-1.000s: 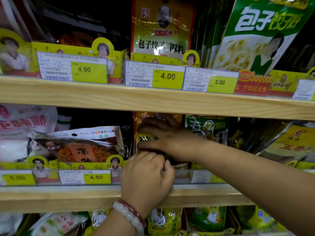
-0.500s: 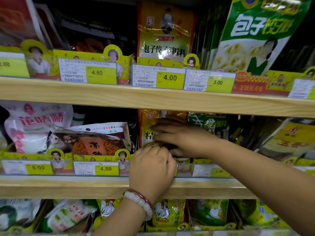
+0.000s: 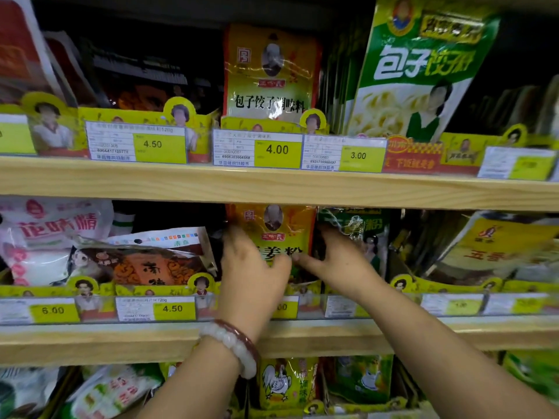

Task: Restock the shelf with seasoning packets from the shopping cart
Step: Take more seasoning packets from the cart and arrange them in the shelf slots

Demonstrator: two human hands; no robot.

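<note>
On the middle shelf (image 3: 272,337), a brown-and-orange packet (image 3: 142,264) lies tilted just left of the working spot, with a pink-and-white bag (image 3: 45,234) beyond it toward the shelf's left end. A dark green packet (image 3: 357,228) stands just right of the spot, partly behind the right hand (image 3: 338,261), and a yellow packet (image 3: 496,246) leans further toward the right end. Price tags run along the shelf's front edge, one reading 4.50 (image 3: 172,308). The upper shelf (image 3: 272,186) sits close over the packet tops. The yellow-orange seasoning packet (image 3: 278,231) stands upright at the front of the middle shelf, between the two hands. The left hand (image 3: 254,267), with a pale bead bracelet (image 3: 233,343) at the wrist, wraps its fingers round the packet's left edge; the right hand's fingers curl round its right edge, thumb across the front. The two thumbs nearly meet over the packet's lower face.
</note>
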